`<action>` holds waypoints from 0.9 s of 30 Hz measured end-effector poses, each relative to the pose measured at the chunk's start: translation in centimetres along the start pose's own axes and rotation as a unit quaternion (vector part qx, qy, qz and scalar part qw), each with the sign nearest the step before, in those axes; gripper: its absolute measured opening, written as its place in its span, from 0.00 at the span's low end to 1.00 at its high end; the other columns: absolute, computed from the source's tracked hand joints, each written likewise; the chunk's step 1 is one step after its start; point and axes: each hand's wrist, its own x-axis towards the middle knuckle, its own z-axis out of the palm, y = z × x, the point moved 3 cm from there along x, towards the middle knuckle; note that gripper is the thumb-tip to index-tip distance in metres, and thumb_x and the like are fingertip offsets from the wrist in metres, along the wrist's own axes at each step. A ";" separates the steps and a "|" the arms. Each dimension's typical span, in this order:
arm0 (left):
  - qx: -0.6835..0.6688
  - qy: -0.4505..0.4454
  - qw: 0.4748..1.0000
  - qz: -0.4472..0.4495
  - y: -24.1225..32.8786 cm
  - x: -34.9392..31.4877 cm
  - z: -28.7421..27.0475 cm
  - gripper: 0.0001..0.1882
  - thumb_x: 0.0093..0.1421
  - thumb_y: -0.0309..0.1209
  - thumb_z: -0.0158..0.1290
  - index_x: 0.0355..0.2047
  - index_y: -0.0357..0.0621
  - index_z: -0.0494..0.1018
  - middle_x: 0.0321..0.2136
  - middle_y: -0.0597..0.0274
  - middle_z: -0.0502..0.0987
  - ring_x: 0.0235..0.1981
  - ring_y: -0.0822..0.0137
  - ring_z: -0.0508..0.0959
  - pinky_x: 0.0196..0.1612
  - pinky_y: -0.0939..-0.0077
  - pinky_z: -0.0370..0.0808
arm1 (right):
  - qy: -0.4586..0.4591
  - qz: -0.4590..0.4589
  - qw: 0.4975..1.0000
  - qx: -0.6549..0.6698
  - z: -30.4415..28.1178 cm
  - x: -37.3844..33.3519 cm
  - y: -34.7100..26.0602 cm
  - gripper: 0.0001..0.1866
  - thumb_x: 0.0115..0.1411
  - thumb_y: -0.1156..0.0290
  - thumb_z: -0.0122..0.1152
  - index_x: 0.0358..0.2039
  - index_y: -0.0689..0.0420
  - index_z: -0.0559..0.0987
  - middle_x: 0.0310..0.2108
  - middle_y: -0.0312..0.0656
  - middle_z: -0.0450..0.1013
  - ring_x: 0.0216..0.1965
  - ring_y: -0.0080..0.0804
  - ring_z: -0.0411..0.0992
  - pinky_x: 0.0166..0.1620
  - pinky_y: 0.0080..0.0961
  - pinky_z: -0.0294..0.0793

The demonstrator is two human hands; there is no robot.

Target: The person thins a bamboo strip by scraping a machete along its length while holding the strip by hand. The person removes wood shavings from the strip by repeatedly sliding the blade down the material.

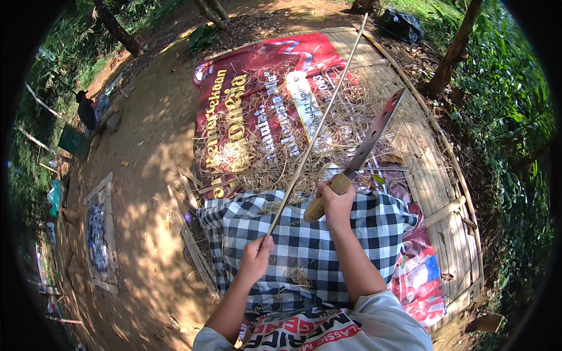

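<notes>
My left hand (pixel 256 257) is closed around the lower end of a long thin bamboo strip (pixel 313 138), which slants up and away to the right. In my right hand (pixel 338 205) is a large knife, its thick wooden handle (pixel 326 199) gripped near the blade. The dark blade (pixel 377 130), with several holes along it, points up and to the right, apart from the strip. Both hands are above a black-and-white checked cloth (pixel 304 251) spread over my lap. Curly pale shavings (pixel 275 134) lie in front of me, with a few on the cloth.
A red printed banner (pixel 212 96) lies under the shavings on a bamboo slat platform (pixel 430 158). Loose bamboo pieces (pixel 193 251) rest by my left side. Dirt ground stretches left, where a person (pixel 86 110) sits far off. A tree trunk (pixel 453 55) and a black bag (pixel 401 26) are at the far right.
</notes>
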 end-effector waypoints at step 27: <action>-0.049 -0.103 0.991 -0.064 -0.1 -0.8 -0.4 0.20 0.69 0.40 0.46 0.20 0.43 0.64 0.15 0.77 0.59 0.17 0.82 0.56 0.20 0.80 0.54 | -0.154 0.084 0.982 0.072 1.2 -0.4 -2.2 0.12 0.51 0.76 0.66 0.31 0.60 0.71 0.24 0.39 0.72 0.23 0.27 0.72 0.29 0.26 0.73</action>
